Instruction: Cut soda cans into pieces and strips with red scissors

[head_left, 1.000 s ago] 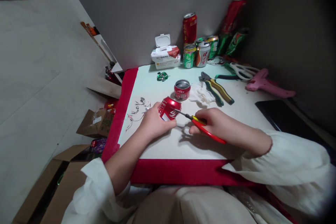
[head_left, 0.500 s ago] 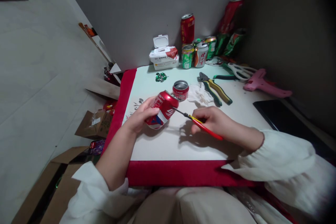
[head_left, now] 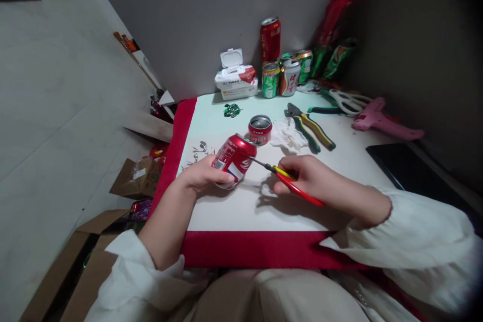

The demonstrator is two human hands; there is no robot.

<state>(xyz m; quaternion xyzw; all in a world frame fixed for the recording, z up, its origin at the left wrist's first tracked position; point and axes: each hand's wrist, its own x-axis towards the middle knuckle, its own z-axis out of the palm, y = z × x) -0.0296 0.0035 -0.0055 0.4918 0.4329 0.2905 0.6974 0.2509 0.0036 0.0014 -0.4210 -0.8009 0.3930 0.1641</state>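
Lying leftmost are small silvery metal scraps [head_left: 203,148], then the bare left hand [head_left: 204,174], wrapped partway round a tilted shiny red metal can [head_left: 237,157] over the white tabletop [head_left: 226,214]. Bare right hand [head_left: 307,173] has its fingers curled round a slim-tipped tool with red-and-yellow handles [head_left: 298,190], pointed at the can (touching? can't tell).

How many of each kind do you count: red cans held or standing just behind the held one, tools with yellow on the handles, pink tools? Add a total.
Red cans: 2 (held red can, short open can)
Tools with yellow: 2 (held red-and-yellow tool, green-and-yellow pliers)
Pink tool: 1
Total: 5
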